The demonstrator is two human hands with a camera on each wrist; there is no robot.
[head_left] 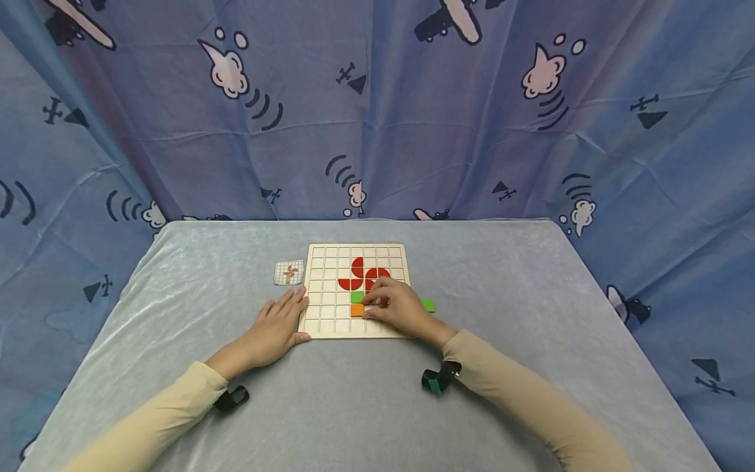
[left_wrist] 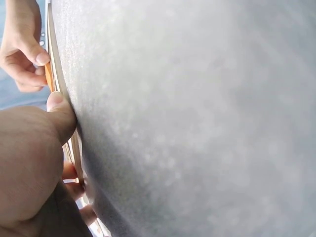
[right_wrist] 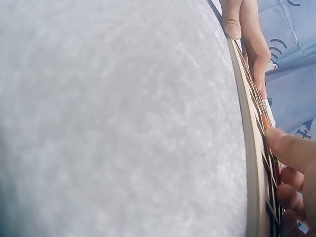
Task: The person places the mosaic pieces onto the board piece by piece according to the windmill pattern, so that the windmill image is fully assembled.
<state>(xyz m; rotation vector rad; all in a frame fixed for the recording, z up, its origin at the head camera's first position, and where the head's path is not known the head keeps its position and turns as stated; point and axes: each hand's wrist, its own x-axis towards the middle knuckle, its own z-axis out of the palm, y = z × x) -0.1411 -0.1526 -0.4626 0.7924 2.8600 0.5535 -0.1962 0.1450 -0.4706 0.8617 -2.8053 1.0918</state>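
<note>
A square wooden grid board [head_left: 321,319] lies on the table. On it are several red rounded pieces [head_left: 357,267] set like a pinwheel, with a green square tile [head_left: 356,297] below them. Under that is an orange square tile [head_left: 356,310], its right side between the thumb and fingertips of my right hand [head_left: 401,306]. The left wrist view shows the orange tile [left_wrist: 48,75] at that thumb's tip. My left hand [head_left: 276,331] rests along the board's left edge, fingers stretched out, thumb at the near left corner. The right hand covers part of the board's right side.
A small card [head_left: 289,273] printed with a pinwheel on a grid lies left of the board. Another green piece [head_left: 428,306] shows past the board's right edge, partly behind the right hand. A grey cloth covers the table [head_left: 501,282]; a blue patterned curtain [head_left: 377,111] hangs behind.
</note>
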